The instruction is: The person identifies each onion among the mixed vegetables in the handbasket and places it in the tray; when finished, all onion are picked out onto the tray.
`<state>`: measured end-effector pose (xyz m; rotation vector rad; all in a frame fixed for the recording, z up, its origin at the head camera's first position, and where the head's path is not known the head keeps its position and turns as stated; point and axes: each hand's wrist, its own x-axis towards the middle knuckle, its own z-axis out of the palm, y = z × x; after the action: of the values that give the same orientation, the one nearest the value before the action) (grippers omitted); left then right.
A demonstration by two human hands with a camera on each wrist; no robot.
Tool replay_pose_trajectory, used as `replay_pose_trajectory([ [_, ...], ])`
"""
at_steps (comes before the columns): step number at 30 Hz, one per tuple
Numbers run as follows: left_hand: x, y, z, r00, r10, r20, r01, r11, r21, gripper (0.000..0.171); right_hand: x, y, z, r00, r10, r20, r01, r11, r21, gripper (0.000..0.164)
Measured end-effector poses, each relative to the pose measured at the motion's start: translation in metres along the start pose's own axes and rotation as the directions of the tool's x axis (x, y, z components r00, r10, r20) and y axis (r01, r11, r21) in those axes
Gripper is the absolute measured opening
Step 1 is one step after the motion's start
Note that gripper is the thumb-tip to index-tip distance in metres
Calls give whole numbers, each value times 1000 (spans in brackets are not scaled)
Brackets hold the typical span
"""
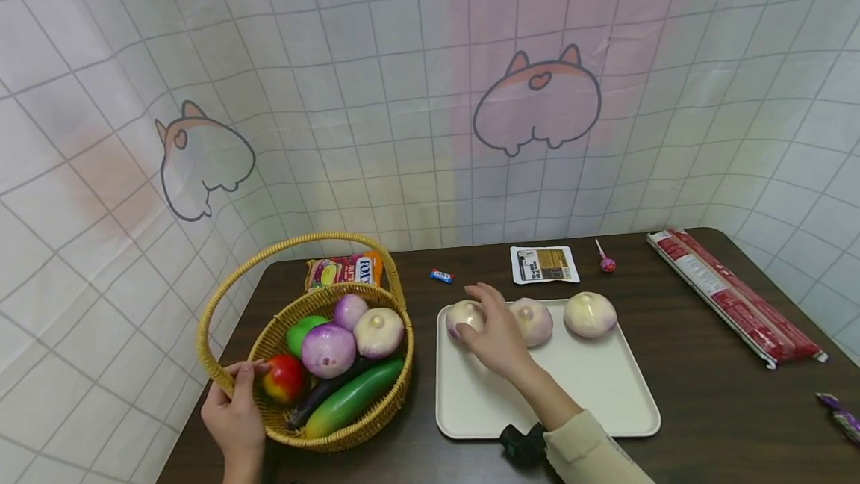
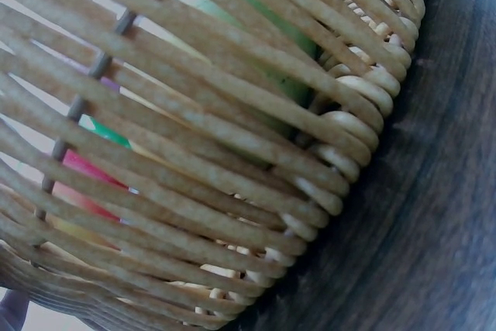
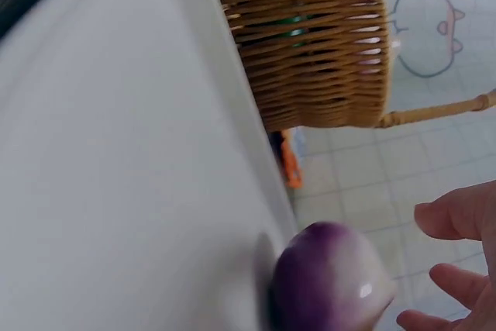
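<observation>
My left hand (image 1: 234, 418) grips the wicker basket (image 1: 366, 435) at its left side, where the handle meets the rim. Inside lie a red-yellow fruit (image 1: 284, 379), a purple onion (image 1: 328, 350), a white turnip-like vegetable (image 1: 379, 333), a dark eggplant (image 1: 325, 392), a green cucumber-like vegetable (image 1: 356, 398) and other produce. On the white tray (image 1: 584, 394), several pale purple-and-white turnip-like vegetables stand along the back. My right hand (image 1: 500, 338) hovers with spread fingers by the leftmost turnip-like vegetable (image 3: 329, 281); the right wrist view shows a gap between them.
Behind the basket lies a candy bag (image 1: 346, 271). A small blue candy (image 1: 441, 275), a flat food packet (image 1: 544, 265) and a lollipop (image 1: 608, 264) line the back. A long red package (image 1: 735, 297) and a purple wrapped sweet (image 1: 840, 417) lie right.
</observation>
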<state>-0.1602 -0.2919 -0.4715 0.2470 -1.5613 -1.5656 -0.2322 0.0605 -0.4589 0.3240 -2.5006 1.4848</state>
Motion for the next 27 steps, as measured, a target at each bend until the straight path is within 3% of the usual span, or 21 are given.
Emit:
replay_pose_trajectory([
  [9, 0, -1, 0, 1000, -21, -4, 21, 1000, 15, 33, -8, -25, -2, 997, -72, -7, 72, 994, 87, 47],
  [15, -1, 2, 0, 1000, -26, -7, 26, 999, 31, 31, -21, -40, 8, 990, -114, 77, 101, 982, 160, 43],
  [20, -1, 4, 0, 1000, -15, -12, 16, 999, 50, 30, -29, -52, 20, 973, -186, 139, 154, 965, 213, 44],
  [27, -1, 4, 0, 1000, -20, -8, 20, 999, 42, 31, -40, -68, 33, 963, -236, 130, 178, 920, 350, 40],
])
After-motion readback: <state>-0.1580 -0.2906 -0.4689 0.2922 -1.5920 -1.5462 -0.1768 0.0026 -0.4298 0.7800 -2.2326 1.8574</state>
